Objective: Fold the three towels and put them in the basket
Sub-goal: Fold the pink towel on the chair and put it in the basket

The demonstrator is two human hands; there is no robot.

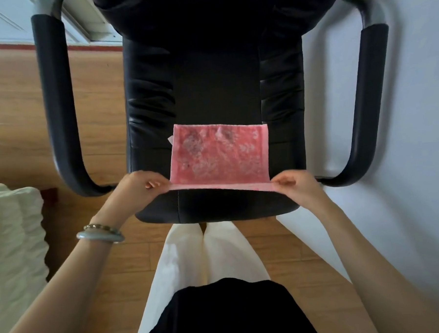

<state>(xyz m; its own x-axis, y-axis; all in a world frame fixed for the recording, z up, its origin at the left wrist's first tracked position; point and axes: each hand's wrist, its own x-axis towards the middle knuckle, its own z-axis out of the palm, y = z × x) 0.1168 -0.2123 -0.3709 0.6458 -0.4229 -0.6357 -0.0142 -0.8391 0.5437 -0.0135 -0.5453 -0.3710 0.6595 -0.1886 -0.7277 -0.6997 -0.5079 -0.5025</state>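
A pink towel [219,155] with a pale flower pattern lies spread on the seat of a black chair [217,90]. Its near edge is lifted off the seat and stretched taut. My left hand [138,188] pinches the near left corner. My right hand [297,187] pinches the near right corner. The far edge of the towel rests flat on the seat. No basket and no other towel is in view.
The chair's two black armrests [58,111] [363,108] curve down on either side of the seat. A pale quilted bed edge [11,241] is at the left. A white wall [415,130] stands at the right, over wooden floor [20,120].
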